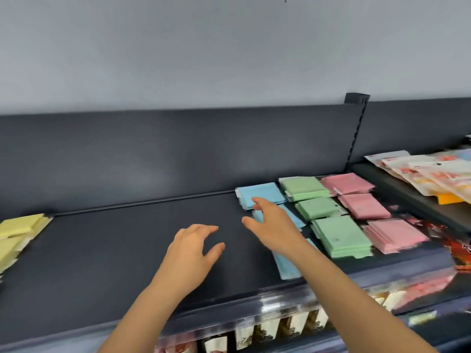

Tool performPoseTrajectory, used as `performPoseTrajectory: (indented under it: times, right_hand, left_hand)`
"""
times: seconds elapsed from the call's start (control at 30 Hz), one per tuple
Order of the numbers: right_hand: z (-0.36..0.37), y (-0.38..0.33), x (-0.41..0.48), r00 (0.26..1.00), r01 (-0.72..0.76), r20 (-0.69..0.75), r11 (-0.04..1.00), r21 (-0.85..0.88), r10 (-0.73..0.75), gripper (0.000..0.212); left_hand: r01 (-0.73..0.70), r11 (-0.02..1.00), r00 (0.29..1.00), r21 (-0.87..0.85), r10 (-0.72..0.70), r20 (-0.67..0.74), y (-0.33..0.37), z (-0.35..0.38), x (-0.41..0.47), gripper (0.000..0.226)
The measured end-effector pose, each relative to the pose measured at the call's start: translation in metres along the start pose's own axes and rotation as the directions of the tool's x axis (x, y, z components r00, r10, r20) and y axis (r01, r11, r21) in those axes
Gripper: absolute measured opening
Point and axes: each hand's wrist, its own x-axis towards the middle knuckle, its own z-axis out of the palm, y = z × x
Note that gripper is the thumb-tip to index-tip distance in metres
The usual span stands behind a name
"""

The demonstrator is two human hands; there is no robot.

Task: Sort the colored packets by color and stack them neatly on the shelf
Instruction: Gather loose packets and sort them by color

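Both hands are held with fingers spread, nothing gripped: the left hand (196,248) above the shelf (114,250), the right hand (272,225) over the blue packets (262,193). Green packets (339,235) and pink packets (364,206) are stacked alongside, yellow packets (17,225) far left. Print is blurred.

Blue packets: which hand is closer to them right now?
Right. The right hand is directly over the blue packets; the left hand is over the dark shelf to their left, apart from them.
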Motion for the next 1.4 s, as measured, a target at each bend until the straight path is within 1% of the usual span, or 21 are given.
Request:
performPoseTrajectory:
  times: [0.07,0.13,0.2,0.27,0.37,0.43,0.53,0.6,0.67,0.73,0.87,0.93,0.97,1.03,1.1,1.17,1.23,1.33,1.4]
  right_hand:
    - [-0.02,0.02,0.003,0.999,-0.032,-0.019,0.999,-0.01,0.032,0.06]
    - [-0.037,0.038,0.002,0.998,-0.07,-0.002,0.998,0.006,0.07,0.06]
    - [-0.052,0.051,-0.001,0.994,-0.101,0.046,0.994,-0.03,0.103,0.058]
    - [-0.063,0.058,-0.006,0.987,-0.102,0.114,0.988,-0.119,0.115,0.053]
    - [-0.076,0.06,-0.013,0.974,-0.06,0.199,0.967,-0.249,0.111,0.052]
    - [-0.08,0.06,-0.017,0.955,-0.027,0.275,0.956,-0.293,0.111,0.06]
    - [-0.081,0.061,-0.018,0.891,0.055,0.438,0.927,-0.371,0.123,0.067]
    - [-0.08,0.062,-0.017,0.853,0.108,0.512,0.922,-0.373,0.107,0.067]
    - [-0.081,0.061,-0.015,0.827,0.14,0.555,0.922,-0.361,0.091,0.067]
    - [-0.081,0.059,-0.013,0.804,0.175,0.589,0.915,-0.363,0.08,0.064]
    - [-0.079,0.056,-0.009,0.783,0.187,0.617,0.915,-0.358,0.081,0.046]
    - [-0.078,0.053,-0.009,0.786,0.19,0.616,0.928,-0.319,0.051,0.038]
    - [-0.077,0.05,-0.01,0.797,0.201,0.603,0.933,-0.297,0.021,0.038]
    - [-0.073,0.043,-0.011,0.851,0.234,0.518,0.946,-0.223,-0.088,0.039]
    - [-0.064,0.033,-0.008,0.909,0.261,0.357,0.961,-0.088,-0.214,0.038]
    - [-0.051,0.022,-0.004,0.932,0.285,0.213,0.956,0.065,-0.292,0.038]
    - [-0.033,0.015,0.0,0.931,0.298,0.175,0.944,0.138,-0.32,0.04]
    - [0.002,0.014,0.004,0.93,0.241,0.236,0.952,0.187,-0.282,0.058]
    - [0.021,0.015,0.005,0.933,0.201,0.256,0.956,0.213,-0.253,0.069]
  left_hand:
    - [0.006,0.999,0.998,-0.035,-0.004,0.055,0.02,0.014,0.004,0.049]
    - [0.03,0.995,0.992,-0.091,-0.018,0.125,0.039,0.027,0.006,0.052]
    - [0.051,0.988,0.979,-0.149,-0.02,0.204,0.054,0.038,0.007,0.054]
    - [0.053,0.984,0.963,-0.17,-0.006,0.269,0.064,0.049,0.009,0.053]
    - [0.065,0.985,0.951,-0.161,-0.012,0.309,0.073,0.058,0.012,0.059]
    - [0.07,0.986,0.946,-0.149,-0.018,0.323,0.076,0.062,0.015,0.064]
    - [0.069,0.987,0.927,-0.144,-0.01,0.375,0.078,0.064,0.021,0.065]
    - [0.062,0.989,0.903,-0.136,0.003,0.43,0.078,0.063,0.026,0.065]
    - [0.057,0.99,0.877,-0.131,0.013,0.48,0.078,0.063,0.029,0.066]
    - [0.056,0.988,0.866,-0.147,0.026,0.5,0.079,0.063,0.03,0.063]
    - [0.105,0.952,0.884,-0.287,0.042,0.465,0.082,0.064,0.023,0.055]
    - [0.099,0.931,0.91,-0.352,0.059,0.411,0.082,0.062,0.018,0.054]
    - [0.078,0.927,0.926,-0.366,0.068,0.371,0.081,0.058,0.016,0.054]
    - [0.026,0.924,0.964,-0.382,0.079,0.255,0.077,0.044,0.014,0.056]
    - [-0.003,0.907,0.994,-0.421,0.047,0.094,0.068,0.027,0.014,0.061]
    - [-0.011,0.902,0.999,-0.431,-0.006,-0.038,0.054,0.014,0.014,0.065]
    - [0.029,0.923,0.997,-0.383,-0.056,-0.061,0.036,0.01,0.012,0.067]
    - [0.134,0.944,0.989,-0.301,-0.144,-0.011,0.009,0.019,0.003,0.068]
    - [0.19,0.929,0.98,-0.317,-0.197,0.009,-0.003,0.024,-0.001,0.067]
